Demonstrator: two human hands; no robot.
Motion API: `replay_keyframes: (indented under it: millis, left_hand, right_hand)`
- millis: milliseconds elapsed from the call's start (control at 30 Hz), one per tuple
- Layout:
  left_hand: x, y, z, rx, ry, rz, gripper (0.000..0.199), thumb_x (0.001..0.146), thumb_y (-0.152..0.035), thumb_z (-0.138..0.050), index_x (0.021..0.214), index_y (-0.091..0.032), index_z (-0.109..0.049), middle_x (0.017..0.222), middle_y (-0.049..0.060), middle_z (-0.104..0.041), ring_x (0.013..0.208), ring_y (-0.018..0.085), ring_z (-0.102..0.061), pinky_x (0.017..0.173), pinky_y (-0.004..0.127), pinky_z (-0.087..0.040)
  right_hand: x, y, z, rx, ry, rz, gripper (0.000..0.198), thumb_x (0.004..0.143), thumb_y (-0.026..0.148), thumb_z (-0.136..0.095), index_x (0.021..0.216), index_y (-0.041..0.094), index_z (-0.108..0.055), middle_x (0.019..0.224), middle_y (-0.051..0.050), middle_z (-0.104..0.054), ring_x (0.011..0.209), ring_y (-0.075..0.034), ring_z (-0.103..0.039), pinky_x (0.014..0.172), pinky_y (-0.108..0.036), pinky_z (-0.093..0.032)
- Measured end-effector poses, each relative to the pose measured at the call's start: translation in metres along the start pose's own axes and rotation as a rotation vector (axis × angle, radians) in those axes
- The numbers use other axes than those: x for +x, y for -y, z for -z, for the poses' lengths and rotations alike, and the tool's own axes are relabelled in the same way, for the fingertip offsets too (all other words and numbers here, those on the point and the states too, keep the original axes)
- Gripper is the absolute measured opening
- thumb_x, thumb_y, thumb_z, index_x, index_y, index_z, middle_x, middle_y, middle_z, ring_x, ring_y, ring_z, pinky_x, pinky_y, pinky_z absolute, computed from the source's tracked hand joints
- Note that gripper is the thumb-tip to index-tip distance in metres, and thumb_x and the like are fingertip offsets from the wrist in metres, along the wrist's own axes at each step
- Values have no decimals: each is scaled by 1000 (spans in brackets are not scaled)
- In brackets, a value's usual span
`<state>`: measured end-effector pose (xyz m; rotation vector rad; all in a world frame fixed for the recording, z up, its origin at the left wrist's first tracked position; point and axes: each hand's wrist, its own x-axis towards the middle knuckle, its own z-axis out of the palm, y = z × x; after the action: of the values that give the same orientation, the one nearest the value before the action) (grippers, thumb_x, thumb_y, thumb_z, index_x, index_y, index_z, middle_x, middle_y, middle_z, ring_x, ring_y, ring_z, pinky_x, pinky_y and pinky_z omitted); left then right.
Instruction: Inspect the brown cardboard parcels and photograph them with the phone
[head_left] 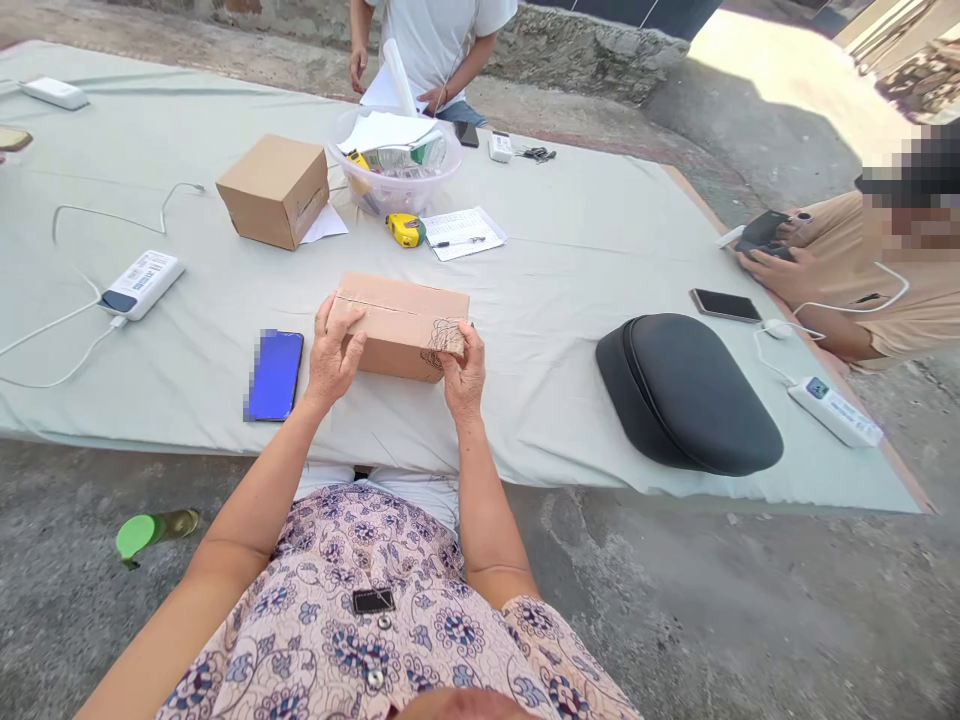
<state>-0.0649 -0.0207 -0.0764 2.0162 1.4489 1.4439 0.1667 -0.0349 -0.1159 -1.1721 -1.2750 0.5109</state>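
Note:
A small brown cardboard box (397,310) with black scribbles on its right end rests on the cloth-covered table in front of me. My left hand (334,350) grips its left end, the fingers lying over the top edge. At the opposite end, my right hand (463,365) pinches the scribbled corner between thumb and fingers. Beside my left hand lies a phone (277,375) with a lit blue screen. Beyond the box are a yellow tape measure (406,230) and a notepad (465,233) with a pen on it.
A larger cardboard box (274,190) and a clear plastic basin (397,185) of papers and bottles stand farther back. White power banks (142,285) with cables lie leftward. A black case (690,395) sits at right. Two people are at the far and right edges. A green-lidded bottle (154,532) stands on the ground.

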Motion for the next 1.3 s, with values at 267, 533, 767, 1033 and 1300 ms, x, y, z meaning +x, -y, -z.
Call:
replay_keyframes:
  millis: [267, 533, 767, 1033, 1300]
  left_hand:
    - [-1, 1, -2, -24, -24, -10, 58, 99, -65, -39, 126, -21, -64, 154, 20, -45, 152, 28, -39, 123, 48, -37]
    - [1, 1, -1, -18, -7, -5, 59, 98, -67, -37, 127, -22, -63, 151, 19, -48, 153, 29, -38, 123, 50, -37]
    - [-1, 2, 0, -24, 6, -8, 58, 99, -64, -39, 128, -20, -63, 154, 20, -44, 153, 29, -36, 123, 52, -37]
    - [-1, 2, 2, -22, 18, 10, 60, 98, -66, -39, 130, -21, -62, 157, 21, -41, 153, 29, -38, 123, 50, -36]
    - [-3, 3, 6, -14, 28, 63, 61, 96, -69, -41, 135, -27, -62, 154, 15, -49, 154, 28, -36, 125, 51, -34]
  right_hand:
    - [-4, 5, 1, -68, 78, -29, 66, 93, 62, -51, 147, 26, -44, 151, -13, -50, 142, -24, -50, 114, -43, -51]
    - [-5, 7, -7, -108, 9, -27, 65, 95, 61, -46, 148, 24, -44, 151, -15, -52, 143, -24, -50, 114, -43, -50]
    - [-3, -4, 17, -1, 99, -35, 70, 95, 69, -41, 148, 25, -48, 152, -13, -54, 141, -26, -53, 114, -45, -48]
    - [-9, -44, 36, -582, -3, -176, 37, 87, 40, -59, 116, 21, -73, 132, -17, -61, 128, -32, -51, 114, -58, -39]
    - [-14, -44, 29, -587, -94, -206, 33, 88, 23, -47, 103, 21, -77, 104, -13, -64, 106, -27, -56, 106, -50, -45]
